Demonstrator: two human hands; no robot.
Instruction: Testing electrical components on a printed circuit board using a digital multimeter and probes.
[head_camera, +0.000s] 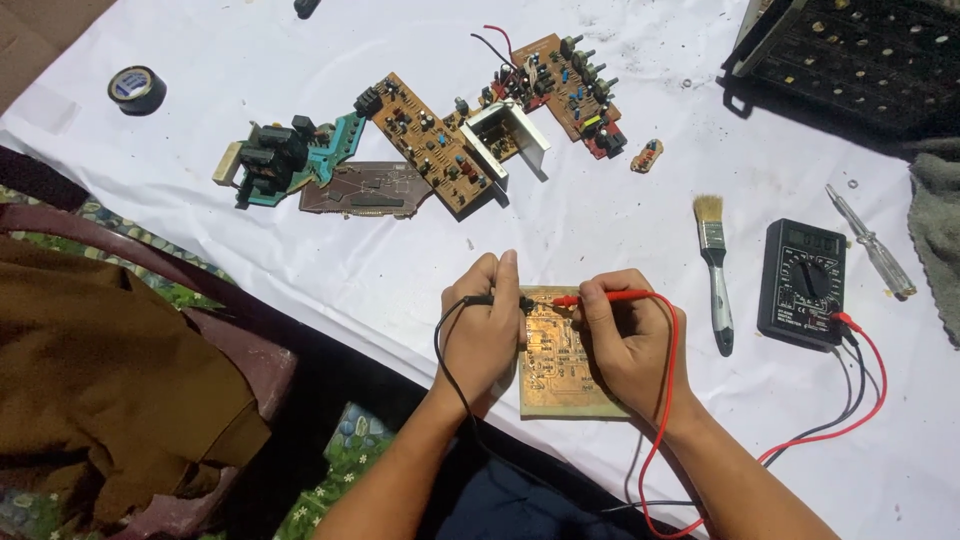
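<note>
Head view: the only camera, looking down on a white cloth.
Left hand: gripping the black probe, tip pointing right onto the board.
Right hand: pinching the red probe, lying level, tip pointing left.
Circuit board: flat between both hands, copper side up, long axis running away from the person.
Meter: right of the board, leads plugged in.
Brush: between board and meter, bristles away.
</note>
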